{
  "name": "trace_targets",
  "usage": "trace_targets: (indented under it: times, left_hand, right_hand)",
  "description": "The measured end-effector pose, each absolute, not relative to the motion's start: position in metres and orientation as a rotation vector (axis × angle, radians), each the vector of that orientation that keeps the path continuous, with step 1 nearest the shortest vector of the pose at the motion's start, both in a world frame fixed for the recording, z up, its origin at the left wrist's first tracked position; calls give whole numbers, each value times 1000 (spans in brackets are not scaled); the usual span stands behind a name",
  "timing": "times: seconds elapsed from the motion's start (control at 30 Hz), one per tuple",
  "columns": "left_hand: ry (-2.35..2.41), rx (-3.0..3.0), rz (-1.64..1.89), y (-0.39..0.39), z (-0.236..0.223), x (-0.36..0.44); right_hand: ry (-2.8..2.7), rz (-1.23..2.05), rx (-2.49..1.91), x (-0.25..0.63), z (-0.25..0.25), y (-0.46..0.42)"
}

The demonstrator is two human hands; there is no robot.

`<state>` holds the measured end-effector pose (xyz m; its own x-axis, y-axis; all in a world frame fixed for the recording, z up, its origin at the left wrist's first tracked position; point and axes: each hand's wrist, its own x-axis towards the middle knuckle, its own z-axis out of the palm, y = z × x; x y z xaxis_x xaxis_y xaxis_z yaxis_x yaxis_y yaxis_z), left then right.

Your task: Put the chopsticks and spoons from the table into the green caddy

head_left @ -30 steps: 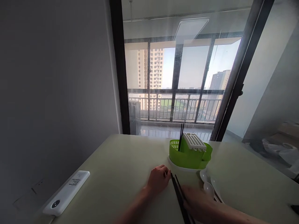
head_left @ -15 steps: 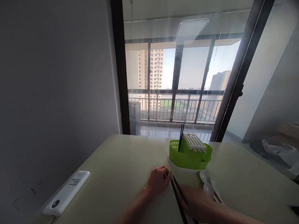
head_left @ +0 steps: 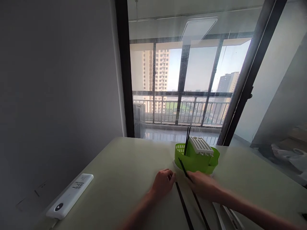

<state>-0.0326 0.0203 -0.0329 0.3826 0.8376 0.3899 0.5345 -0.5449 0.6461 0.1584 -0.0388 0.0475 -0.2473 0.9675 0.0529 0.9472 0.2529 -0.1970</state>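
My right hand (head_left: 200,185) grips a black chopstick (head_left: 200,208), its thin tip raised in front of the green cutlery holder (head_left: 195,163). Whether a second stick lies along it, I cannot tell. My left hand (head_left: 163,182) rests on the table with fingers curled. Right at its fingertips ends another black chopstick (head_left: 184,207), which runs toward me; the fingers hide whether they pinch it. Two black chopsticks (head_left: 186,142) stand upright in the holder's left basket. Pale spoon handles (head_left: 219,216) show below my right forearm, which covers their bowls.
A white power bank (head_left: 70,196) with a cable lies at the table's left edge. The pale table (head_left: 115,179) reaches to a glass sliding door (head_left: 200,73) at the back. White bags (head_left: 289,156) sit on the right, beyond the table.
My right hand has moved up and forward with the chopstick, bringing its tip in front of the holder. The forearm now covers the spoon bowls. My left hand has stayed put.
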Motion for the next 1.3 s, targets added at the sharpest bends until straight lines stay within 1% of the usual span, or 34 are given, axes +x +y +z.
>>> trace_targets:
  times: [0.13,0.2,0.33,0.5,0.73,0.9,1.03,1.17,1.3]
  left_hand:
    - [1117,2153,993,19,-28,-32]
    - [1089,2143,1000,16,-24,-33]
    - [1020,2140,994,9,-16,-33]
    - [935,2125,941,7,-11,-33]
    - [903,2154,856,12,-22,-33]
    - [935,2170,826,16,-31,-35]
    - [937,2125,842,17,-30,-35]
    - [946,2092,859,17,-30,-34]
    - [937,2068,866,17,-31,-34]
  right_hand:
    - [-2317,128,-1718,164,84,-32]
    - [-2274,126,-1631,166,95,-33]
    - [-2208,177,-1471,170,92,-36]
    - [-2234,196,-1425,171,78,-36]
    - [-2188,395,-1383,170,74,-37]
    - [-2196,328,-1370,166,75,-40]
    - [-2127,261,-1377,165,86,-41]
    - [-2027,207,-1379,167,111,-43]
    - [-1988,257,-1380,169,131,-45]
